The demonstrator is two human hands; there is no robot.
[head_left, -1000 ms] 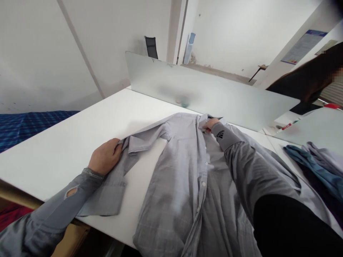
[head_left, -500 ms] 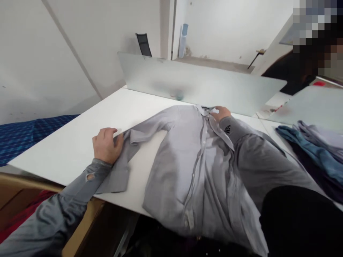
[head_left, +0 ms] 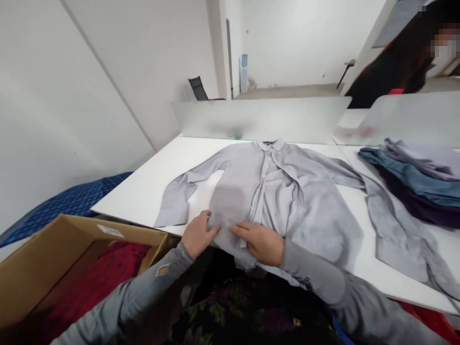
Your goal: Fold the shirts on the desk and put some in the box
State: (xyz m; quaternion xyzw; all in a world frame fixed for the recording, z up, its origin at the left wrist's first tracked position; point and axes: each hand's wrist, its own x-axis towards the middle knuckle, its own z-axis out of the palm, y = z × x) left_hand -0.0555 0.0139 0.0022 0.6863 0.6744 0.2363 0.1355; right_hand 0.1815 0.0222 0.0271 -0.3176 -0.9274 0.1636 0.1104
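Observation:
A light grey button-up shirt (head_left: 273,187) lies spread face up on the white table (head_left: 151,182), collar towards the far divider, sleeves out to both sides. My left hand (head_left: 197,235) rests at the shirt's bottom hem on the left front panel, fingers curled onto the cloth. My right hand (head_left: 259,242) lies on the hem by the button placket, fingers pressing the fabric. Both hands sit close together at the table's near edge.
A stack of folded clothes (head_left: 417,177) in blue, purple and grey lies at the right. A cardboard box (head_left: 64,258) with red fabric stands at the lower left. Frosted dividers (head_left: 258,117) line the table's far side. Another person (head_left: 398,62) is beyond them at the right.
My left hand let go of the left sleeve cuff and my right hand left the collar. Both came back to the shirt's bottom hem. The camera view pulled back.

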